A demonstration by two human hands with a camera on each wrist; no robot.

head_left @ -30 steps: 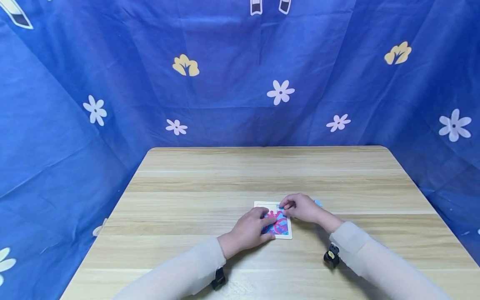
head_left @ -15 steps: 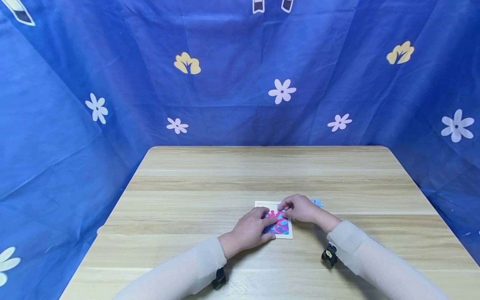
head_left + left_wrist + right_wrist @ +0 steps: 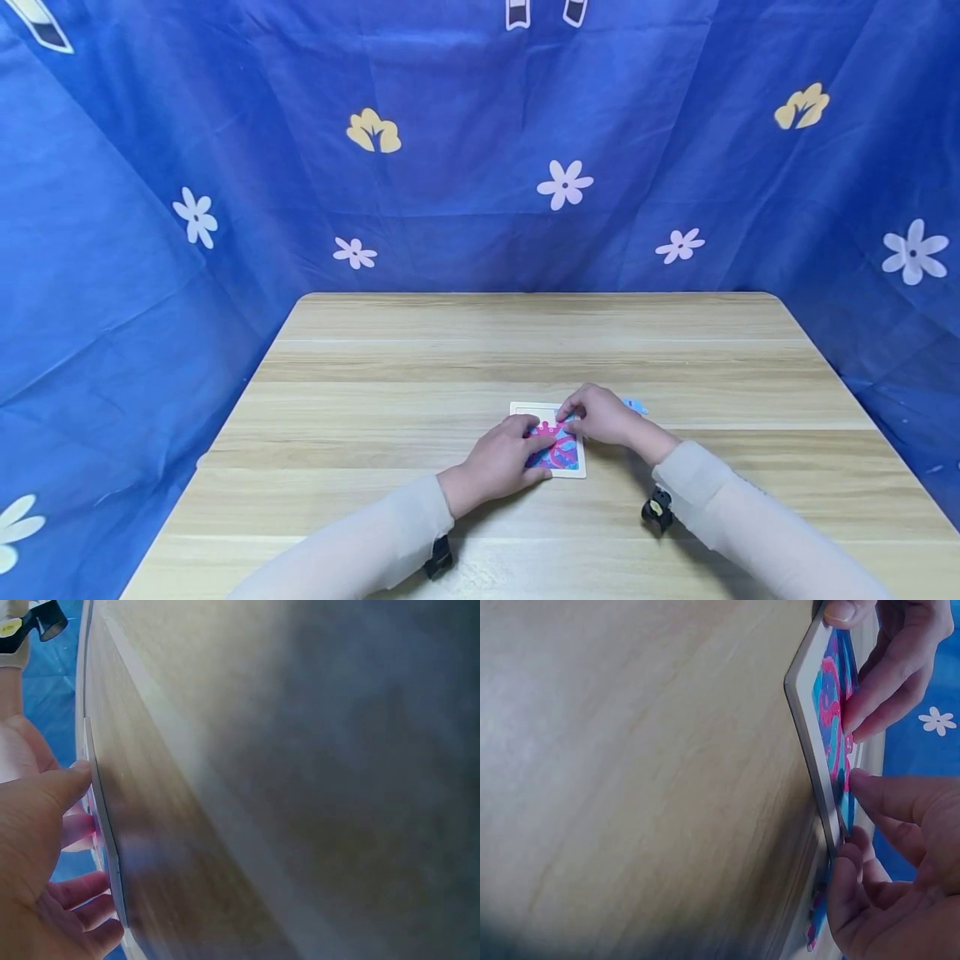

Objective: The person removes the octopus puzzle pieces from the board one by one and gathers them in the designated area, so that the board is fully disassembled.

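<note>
A small square jigsaw puzzle [image 3: 564, 457] with a pink octopus on blue sits in a white frame [image 3: 568, 474] on the table. My left hand [image 3: 491, 461] rests across its left side, thumb at the near edge and straight fingers on the picture. At the upper right corner, my right hand [image 3: 603, 418] pinches a blue puzzle piece [image 3: 847, 810] between thumb and fingers, right at the frame's edge. The piece is mostly hidden by the fingers. A bare pale strip [image 3: 534, 412] shows along the top of the frame.
A loose light-blue puzzle piece [image 3: 635, 406] lies on the wooden table [image 3: 420, 350] just beyond my right hand. Blue flowered cloth [image 3: 465, 150] hangs behind the table and at both sides. Each wrist carries a small black camera [image 3: 657, 512].
My right hand stays at the puzzle's upper right corner, with only slight shifts of its fingers and wrist. The left hand keeps its place; the head view has shifted slightly.
</note>
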